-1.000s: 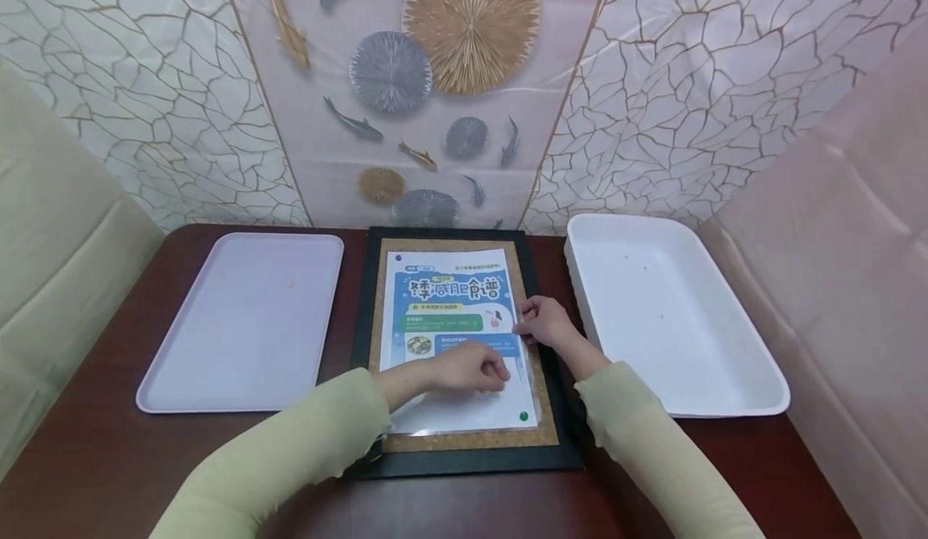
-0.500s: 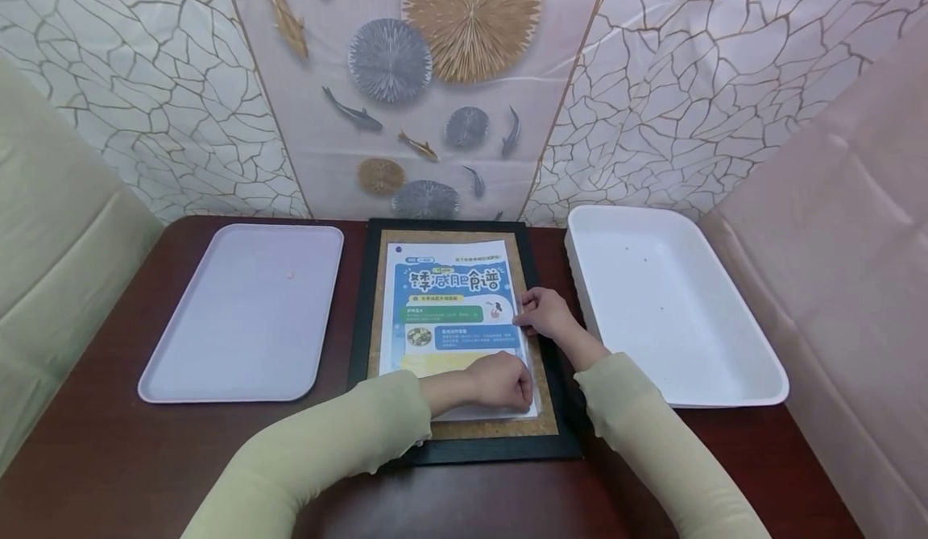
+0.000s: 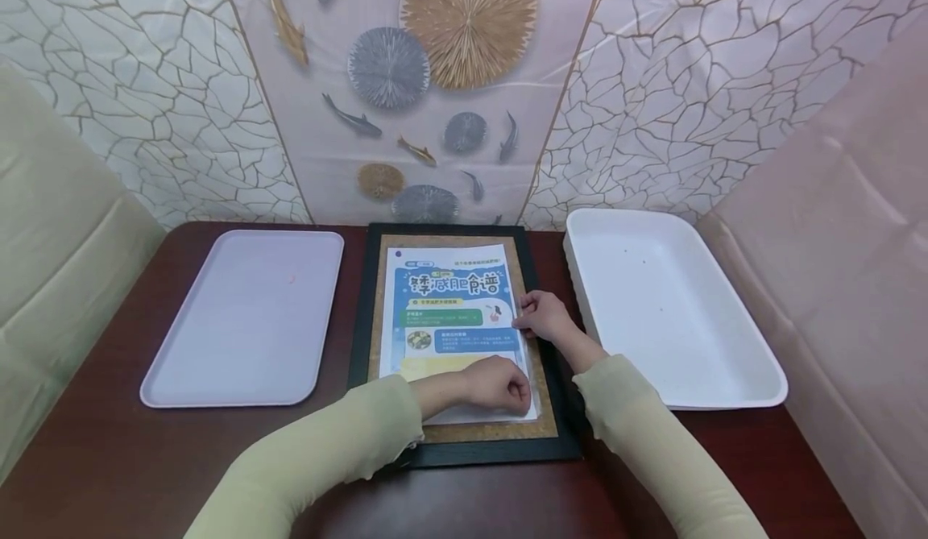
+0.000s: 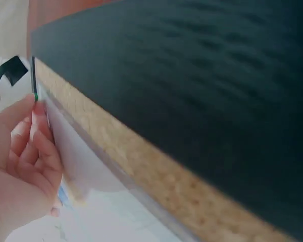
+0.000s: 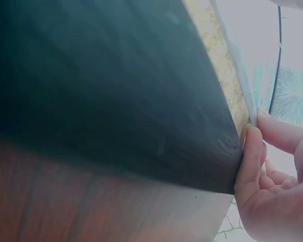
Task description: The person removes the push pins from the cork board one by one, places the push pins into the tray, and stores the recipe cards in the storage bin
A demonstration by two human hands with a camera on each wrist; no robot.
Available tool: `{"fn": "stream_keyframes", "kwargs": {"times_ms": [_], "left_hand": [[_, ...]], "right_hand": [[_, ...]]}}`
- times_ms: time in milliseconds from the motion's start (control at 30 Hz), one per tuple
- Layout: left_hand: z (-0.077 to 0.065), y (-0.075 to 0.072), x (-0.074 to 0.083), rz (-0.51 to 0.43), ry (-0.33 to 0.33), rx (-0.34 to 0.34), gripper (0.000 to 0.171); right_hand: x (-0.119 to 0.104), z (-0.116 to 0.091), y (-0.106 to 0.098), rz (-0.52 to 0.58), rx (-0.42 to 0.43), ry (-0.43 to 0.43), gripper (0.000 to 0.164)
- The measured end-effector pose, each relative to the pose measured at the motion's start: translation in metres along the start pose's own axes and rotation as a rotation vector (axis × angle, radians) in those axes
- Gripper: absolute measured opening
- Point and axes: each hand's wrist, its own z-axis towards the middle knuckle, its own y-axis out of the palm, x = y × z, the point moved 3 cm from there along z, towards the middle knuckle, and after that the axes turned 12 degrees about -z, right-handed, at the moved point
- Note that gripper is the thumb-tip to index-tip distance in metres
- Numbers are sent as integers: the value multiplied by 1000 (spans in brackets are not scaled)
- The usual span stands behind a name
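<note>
A printed poster (image 3: 453, 313) in a clear sleeve lies on a cork board (image 3: 464, 432) with a black frame (image 3: 500, 452). My left hand (image 3: 496, 384) is at the poster's near right corner, hiding that corner in the head view. In the left wrist view its thumb and index finger pinch a small green pushpin (image 4: 36, 96), mostly covered by the fingertips. My right hand (image 3: 547, 317) is at the right edge of the poster, where thumb and index finger pinch the clear sleeve (image 5: 253, 113). A purple pushpin (image 3: 398, 254) sits in the poster's far left corner.
On the left of the dark red table (image 3: 188, 458) lies a flat pale tray (image 3: 242, 321) with a tiny pinkish speck. A deeper white tray (image 3: 674, 313) with small dark specks stands right of the board. A patterned curtain hangs behind; padded panels flank both sides.
My left hand has moved right and toward me, from the poster's lower middle to its near right corner, covering the green pushpin seen there earlier. The right hand keeps its place at the edge.
</note>
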Motion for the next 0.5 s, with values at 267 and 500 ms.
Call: {"fn": "stream_keyframes", "kwargs": {"times_ms": [267,500], "left_hand": [[-13,-13,-10,-188,-31,107,8],[-25,-35,-9,-208,-109,213,7]], "right_hand": [[1,0,0,-26,5,-5,34],[0,-2,0,-28,5,-21,33]]}}
